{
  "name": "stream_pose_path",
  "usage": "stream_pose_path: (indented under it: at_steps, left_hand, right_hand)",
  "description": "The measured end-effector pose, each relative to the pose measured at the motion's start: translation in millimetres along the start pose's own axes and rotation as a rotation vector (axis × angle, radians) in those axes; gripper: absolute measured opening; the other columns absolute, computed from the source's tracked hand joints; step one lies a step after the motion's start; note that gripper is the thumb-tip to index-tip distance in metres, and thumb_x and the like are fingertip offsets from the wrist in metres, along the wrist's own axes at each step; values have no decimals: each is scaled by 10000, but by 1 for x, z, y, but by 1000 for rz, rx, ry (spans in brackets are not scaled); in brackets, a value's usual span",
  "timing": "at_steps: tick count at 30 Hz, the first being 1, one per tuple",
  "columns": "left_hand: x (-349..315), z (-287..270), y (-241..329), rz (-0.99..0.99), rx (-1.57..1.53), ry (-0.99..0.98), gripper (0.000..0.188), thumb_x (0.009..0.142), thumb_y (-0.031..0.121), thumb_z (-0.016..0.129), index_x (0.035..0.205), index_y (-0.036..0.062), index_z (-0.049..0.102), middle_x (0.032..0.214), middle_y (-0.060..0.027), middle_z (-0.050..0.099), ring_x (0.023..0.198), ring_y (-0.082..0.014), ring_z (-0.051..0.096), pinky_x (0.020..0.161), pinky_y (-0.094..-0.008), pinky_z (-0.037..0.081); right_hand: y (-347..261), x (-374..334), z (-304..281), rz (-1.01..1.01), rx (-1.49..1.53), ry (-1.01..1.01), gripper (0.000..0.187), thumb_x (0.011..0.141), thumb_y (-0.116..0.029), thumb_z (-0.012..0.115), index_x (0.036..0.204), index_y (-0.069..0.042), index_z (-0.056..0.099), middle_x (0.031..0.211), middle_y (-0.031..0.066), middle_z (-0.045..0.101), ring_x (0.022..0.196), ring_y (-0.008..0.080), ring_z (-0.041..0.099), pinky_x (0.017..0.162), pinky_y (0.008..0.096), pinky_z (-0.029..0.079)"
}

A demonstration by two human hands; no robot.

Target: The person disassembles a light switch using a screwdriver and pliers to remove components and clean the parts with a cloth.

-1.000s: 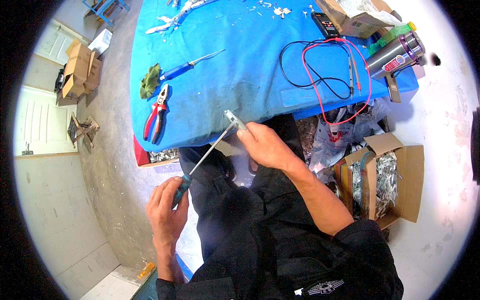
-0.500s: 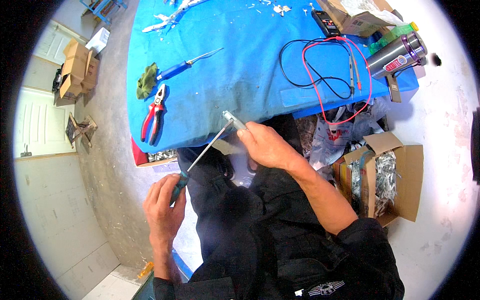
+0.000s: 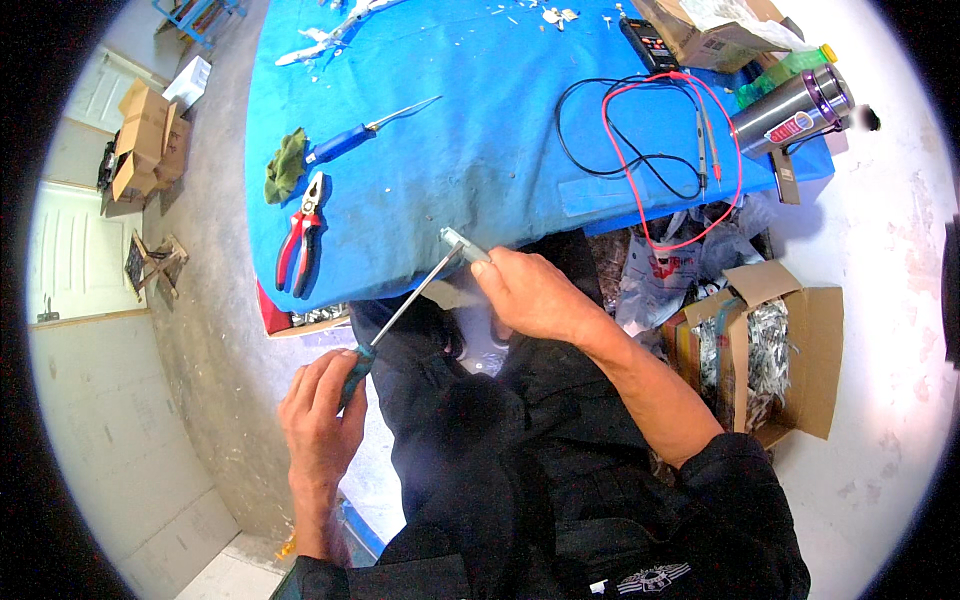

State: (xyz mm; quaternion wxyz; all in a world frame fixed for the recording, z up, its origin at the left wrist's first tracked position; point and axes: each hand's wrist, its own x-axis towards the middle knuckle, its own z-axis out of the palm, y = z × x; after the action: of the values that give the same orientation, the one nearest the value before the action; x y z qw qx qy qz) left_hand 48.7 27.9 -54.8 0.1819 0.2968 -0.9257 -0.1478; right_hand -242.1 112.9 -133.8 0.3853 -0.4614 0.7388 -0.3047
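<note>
My left hand is closed round the dark teal handle of a screwdriver. Its long metal shaft slants up and to the right, and the tip meets a small grey-white metal piece. That piece is gripped in my right hand, just off the front edge of the blue-covered table; the fingers hide most of it, so its exact kind cannot be told. Left of the work lie red-and-black pliers, a blue-handled screwdriver and a crumpled green cloth.
On the table's right are a black meter with red and black leads and a steel flask. An open carton of shiny strips stands below on the right. White scraps lie at the far side.
The whole view has shifted slightly, moving the table items a little left. Both hands keep their grips, and the screwdriver tip stays against the metal piece.
</note>
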Motion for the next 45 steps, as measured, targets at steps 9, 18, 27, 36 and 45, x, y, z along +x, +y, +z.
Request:
stream_pose_path:
  at_steps: [9, 18, 27, 36, 45]
  left_hand:
    - [1, -5, -2, -33, 24, -53, 353, 815, -11, 818, 1150, 26, 712, 1116, -167, 759, 973, -325, 752, 834, -420, 595]
    - [-4, 10, -26, -25, -77, -19, 423, 787, 78, 889, 1174, 29, 724, 955, -164, 771, 811, -300, 766, 696, -376, 605]
    - [-3, 3, -42, -467, -558, -221, 296, 883, 107, 832, 1146, -1, 752, 911, -102, 779, 770, -120, 696, 657, -298, 542]
    - [-1, 1, -7, -99, -133, -25, 375, 817, 46, 862, 1166, 33, 724, 937, -152, 759, 781, -306, 761, 675, -375, 593]
    - [2, -1, -5, 114, 122, -22, 381, 819, 74, 867, 1165, 7, 724, 968, -151, 756, 819, -286, 751, 696, -380, 589]
  right_hand:
    - [-6, -1, -3, 6, -40, 6, 506, 1097, -396, 485, 914, 38, 668, 859, 326, 698, 849, 533, 688, 778, 623, 524]
    - [5, 5, 2, -59, -66, 14, 503, 1099, -396, 498, 898, 34, 663, 837, 323, 692, 826, 533, 680, 748, 627, 516]
    - [4, 4, 4, -77, -103, 33, 493, 1095, -398, 516, 895, 29, 659, 836, 322, 689, 836, 538, 677, 745, 628, 513]
    - [4, 6, 2, -56, -61, 30, 495, 1086, -389, 521, 898, 40, 682, 848, 335, 689, 844, 543, 682, 755, 618, 527]
    - [6, 6, 5, -48, -76, 28, 502, 1084, -400, 526, 897, 38, 683, 835, 321, 699, 820, 529, 692, 748, 612, 541]
